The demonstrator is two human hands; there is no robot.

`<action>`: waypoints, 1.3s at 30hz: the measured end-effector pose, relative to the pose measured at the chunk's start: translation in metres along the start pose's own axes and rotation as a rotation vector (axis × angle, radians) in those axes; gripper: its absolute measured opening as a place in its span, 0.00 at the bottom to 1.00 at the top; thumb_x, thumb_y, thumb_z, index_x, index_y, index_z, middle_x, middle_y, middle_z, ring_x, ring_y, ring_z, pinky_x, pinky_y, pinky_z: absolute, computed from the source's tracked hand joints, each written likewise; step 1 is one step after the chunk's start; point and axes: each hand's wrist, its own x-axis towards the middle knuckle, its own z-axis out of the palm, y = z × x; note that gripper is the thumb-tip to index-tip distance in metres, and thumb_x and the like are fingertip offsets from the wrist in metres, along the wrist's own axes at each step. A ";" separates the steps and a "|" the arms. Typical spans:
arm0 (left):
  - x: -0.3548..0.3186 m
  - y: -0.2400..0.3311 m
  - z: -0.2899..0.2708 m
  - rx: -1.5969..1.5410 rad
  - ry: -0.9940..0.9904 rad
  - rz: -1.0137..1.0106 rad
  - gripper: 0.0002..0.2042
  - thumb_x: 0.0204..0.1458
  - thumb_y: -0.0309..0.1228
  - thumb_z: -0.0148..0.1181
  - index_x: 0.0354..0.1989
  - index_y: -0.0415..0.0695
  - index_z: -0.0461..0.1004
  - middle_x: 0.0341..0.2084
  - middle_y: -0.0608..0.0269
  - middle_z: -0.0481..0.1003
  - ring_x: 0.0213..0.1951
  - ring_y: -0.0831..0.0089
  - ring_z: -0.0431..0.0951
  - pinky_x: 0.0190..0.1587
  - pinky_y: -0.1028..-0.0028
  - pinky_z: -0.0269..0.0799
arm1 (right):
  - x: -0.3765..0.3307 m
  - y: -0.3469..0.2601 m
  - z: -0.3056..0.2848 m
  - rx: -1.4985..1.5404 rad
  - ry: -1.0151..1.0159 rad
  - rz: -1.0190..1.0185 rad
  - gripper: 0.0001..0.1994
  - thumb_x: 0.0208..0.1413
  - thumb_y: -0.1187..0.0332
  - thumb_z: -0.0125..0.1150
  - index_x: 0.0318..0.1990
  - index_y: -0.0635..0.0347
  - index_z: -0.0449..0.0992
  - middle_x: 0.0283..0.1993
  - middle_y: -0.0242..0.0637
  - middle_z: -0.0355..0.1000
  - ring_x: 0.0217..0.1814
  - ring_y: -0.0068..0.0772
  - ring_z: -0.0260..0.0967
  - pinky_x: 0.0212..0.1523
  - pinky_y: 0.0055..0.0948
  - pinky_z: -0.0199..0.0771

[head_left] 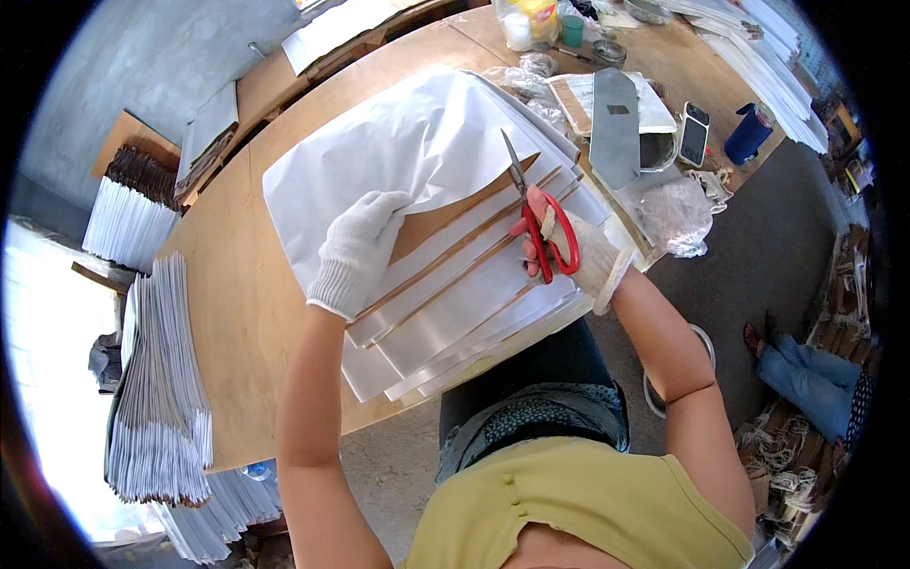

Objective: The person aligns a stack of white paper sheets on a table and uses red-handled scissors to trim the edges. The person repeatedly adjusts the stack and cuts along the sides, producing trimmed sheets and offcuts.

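Observation:
A stack of large white sheets with brown undersides lies fanned on the table in front of me. My left hand, in a white knit glove, is closed on the near edge of the top white sheet, which is lifted and creased. Brown backing shows beneath that edge. My right hand wears a glove that leaves the fingertips bare. It holds scissors with red handles, their blades pointing away from me beside the lifted sheet's right end.
The wooden table carries folded white stacks at its left edge. At the back right are a grey metal plate, a phone, a dark blue cup and plastic bags. Another person's jeans show at far right.

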 end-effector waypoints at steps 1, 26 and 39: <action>0.000 -0.001 0.000 0.005 0.002 0.001 0.10 0.57 0.27 0.53 0.45 0.41 0.75 0.41 0.53 0.76 0.44 0.55 0.76 0.49 0.67 0.71 | 0.001 0.000 -0.001 -0.018 0.008 0.002 0.38 0.51 0.28 0.49 0.37 0.63 0.71 0.19 0.31 0.66 0.20 0.30 0.68 0.21 0.27 0.69; 0.036 -0.017 -0.034 0.082 -0.365 0.095 0.13 0.59 0.35 0.52 0.48 0.46 0.76 0.45 0.56 0.75 0.48 0.57 0.74 0.55 0.66 0.67 | -0.004 0.024 0.021 0.264 0.041 -0.074 0.30 0.56 0.38 0.54 0.37 0.64 0.70 0.18 0.29 0.66 0.14 0.26 0.65 0.15 0.24 0.66; 0.056 0.000 -0.055 0.023 -0.541 -0.146 0.19 0.56 0.47 0.54 0.51 0.53 0.78 0.52 0.62 0.75 0.54 0.65 0.72 0.61 0.68 0.61 | -0.056 0.067 0.139 0.130 -0.552 0.073 0.38 0.58 0.33 0.43 0.51 0.68 0.66 0.28 0.37 0.69 0.28 0.34 0.71 0.34 0.31 0.75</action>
